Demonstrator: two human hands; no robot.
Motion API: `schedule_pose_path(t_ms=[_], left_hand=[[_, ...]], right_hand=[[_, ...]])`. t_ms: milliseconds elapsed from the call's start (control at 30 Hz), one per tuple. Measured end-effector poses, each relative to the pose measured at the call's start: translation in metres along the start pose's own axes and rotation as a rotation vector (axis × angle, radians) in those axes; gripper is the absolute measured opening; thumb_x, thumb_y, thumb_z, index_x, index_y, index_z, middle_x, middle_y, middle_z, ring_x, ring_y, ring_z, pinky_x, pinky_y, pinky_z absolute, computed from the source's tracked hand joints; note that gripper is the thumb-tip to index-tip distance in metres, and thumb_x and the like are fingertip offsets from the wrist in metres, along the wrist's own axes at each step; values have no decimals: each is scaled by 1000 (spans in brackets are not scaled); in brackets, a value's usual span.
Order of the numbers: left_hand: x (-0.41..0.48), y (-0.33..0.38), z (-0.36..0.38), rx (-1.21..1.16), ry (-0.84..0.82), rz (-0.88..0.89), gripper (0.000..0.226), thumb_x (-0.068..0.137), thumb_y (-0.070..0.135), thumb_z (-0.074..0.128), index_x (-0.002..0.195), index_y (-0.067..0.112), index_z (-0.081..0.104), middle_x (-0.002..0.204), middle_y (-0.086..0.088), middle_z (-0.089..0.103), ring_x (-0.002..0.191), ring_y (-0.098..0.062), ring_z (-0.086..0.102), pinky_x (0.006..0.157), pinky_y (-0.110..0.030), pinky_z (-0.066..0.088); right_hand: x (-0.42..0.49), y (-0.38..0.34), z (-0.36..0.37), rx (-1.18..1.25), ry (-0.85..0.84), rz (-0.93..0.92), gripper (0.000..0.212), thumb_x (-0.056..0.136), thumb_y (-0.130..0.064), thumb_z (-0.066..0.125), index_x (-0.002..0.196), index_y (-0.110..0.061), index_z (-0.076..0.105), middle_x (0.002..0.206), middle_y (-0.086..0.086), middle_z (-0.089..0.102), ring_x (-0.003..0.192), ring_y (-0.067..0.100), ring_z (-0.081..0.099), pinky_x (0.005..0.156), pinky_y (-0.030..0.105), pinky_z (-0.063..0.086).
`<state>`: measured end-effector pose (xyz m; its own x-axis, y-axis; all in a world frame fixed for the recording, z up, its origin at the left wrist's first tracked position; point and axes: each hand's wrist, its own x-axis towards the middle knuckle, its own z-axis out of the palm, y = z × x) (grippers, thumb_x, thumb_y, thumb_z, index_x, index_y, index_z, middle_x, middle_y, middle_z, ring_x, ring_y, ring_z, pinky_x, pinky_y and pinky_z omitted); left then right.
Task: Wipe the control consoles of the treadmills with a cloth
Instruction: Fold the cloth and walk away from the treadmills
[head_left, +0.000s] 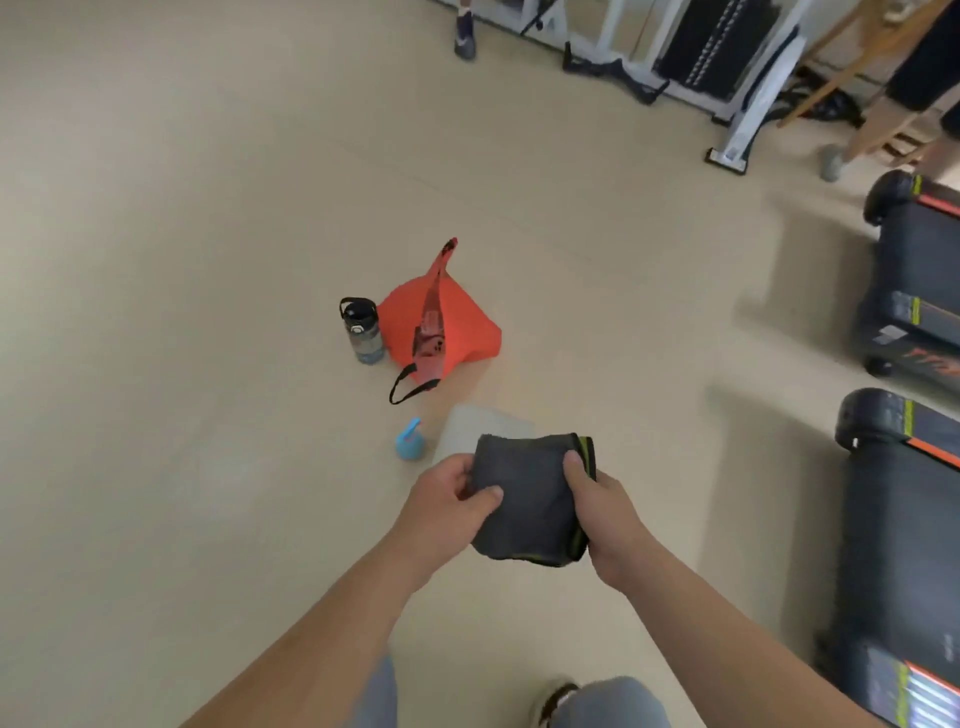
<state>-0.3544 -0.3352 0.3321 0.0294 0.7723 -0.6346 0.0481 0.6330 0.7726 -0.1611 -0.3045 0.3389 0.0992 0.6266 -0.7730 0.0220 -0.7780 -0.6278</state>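
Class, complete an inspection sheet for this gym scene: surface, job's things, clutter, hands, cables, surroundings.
Surface: beige floor, smooth.
Job's things: dark cloth, folded, held up; two treadmills at right, consoles out of view.
Clutter: orange bag, dark bottle beside it, blue bottle, pale sheet, all on the floor.
Hands: left hand and right hand each grip the cloth.
Cables: dark cords or straps, unclear, under the white frame.
Surroundings: other people's legs.

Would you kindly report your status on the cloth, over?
Left grip and right grip both hold the folded cloth. Treadmills to the right, not yet reached. Bag and bottle on floor ahead.
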Motion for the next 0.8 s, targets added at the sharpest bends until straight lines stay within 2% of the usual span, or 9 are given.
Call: schedule_pose_path(t_ms=[100, 167, 333, 400, 500, 533, 633, 700, 800], left_hand=[[63, -17, -9, 67, -28, 67, 23, 100, 18, 63, 120, 29, 65, 109, 11, 76, 98, -5, 72, 74, -17, 56], [111, -41, -11, 128, -10, 79, 22, 103, 20, 59, 123, 30, 62, 112, 12, 73, 96, -2, 70, 70, -13, 53], [227, -128, -14, 212, -19, 96, 23, 106, 16, 55, 123, 30, 62, 111, 13, 72, 86, 9, 67, 65, -8, 50], [282, -160, -14, 253, -15, 112, 22, 106, 17, 54, 122, 32, 61, 109, 17, 69, 87, 8, 67, 69, -12, 53], [356, -199, -12, 308, 31, 130, 22, 104, 18, 58, 122, 31, 62, 110, 15, 70, 100, -2, 67, 88, -27, 57], [378, -210, -12, 321, 41, 139, 22, 103, 19, 60, 121, 31, 62, 109, 15, 71, 102, -6, 67, 89, -30, 57], [423, -241, -15, 400, 56, 147, 27, 100, 23, 65, 125, 31, 60, 109, 15, 68, 102, -8, 67, 88, -29, 55], [446, -264, -20, 578, 74, 165, 42, 95, 27, 71, 133, 30, 56, 120, 10, 61, 110, -13, 65, 96, -31, 51], [464, -281, -24, 727, 36, 197, 48, 89, 27, 77, 133, 25, 59, 123, 3, 53, 107, -13, 62, 97, -29, 48]], right_hand=[[59, 14, 22, 2, 74, -29, 32, 105, -50, 52, 121, -25, 64, 121, -4, 73, 111, 19, 68, 95, 40, 57], [104, 34, 32, 54, 85, 16, 27, 104, -47, 56, 122, -27, 61, 123, -4, 71, 113, 20, 67, 101, 44, 55], [230, 105, 54, 106, 97, -22, 15, 101, -30, 58, 115, -29, 61, 120, -2, 69, 110, 20, 67, 87, 39, 56], [283, 131, 58, 104, 102, -41, 17, 99, -21, 57, 114, -25, 63, 117, 2, 70, 110, 23, 67, 87, 42, 58], [356, 164, 58, 75, 125, -87, 21, 92, -14, 60, 112, -18, 66, 115, 10, 72, 111, 32, 68, 94, 50, 58], [378, 173, 57, 58, 129, -113, 24, 89, -12, 61, 112, -17, 67, 113, 11, 73, 110, 33, 69, 94, 50, 58], [426, 199, 56, -84, 145, -179, 38, 88, -12, 63, 126, -20, 63, 107, 4, 74, 102, 25, 72, 89, 44, 61], [451, 217, 54, -299, 203, -232, 50, 92, -14, 64, 140, -23, 52, 104, -3, 67, 96, 17, 69, 87, 37, 58], [471, 227, 56, -419, 216, -284, 53, 91, -11, 61, 140, -26, 48, 98, -3, 61, 87, 15, 64, 78, 34, 56]])
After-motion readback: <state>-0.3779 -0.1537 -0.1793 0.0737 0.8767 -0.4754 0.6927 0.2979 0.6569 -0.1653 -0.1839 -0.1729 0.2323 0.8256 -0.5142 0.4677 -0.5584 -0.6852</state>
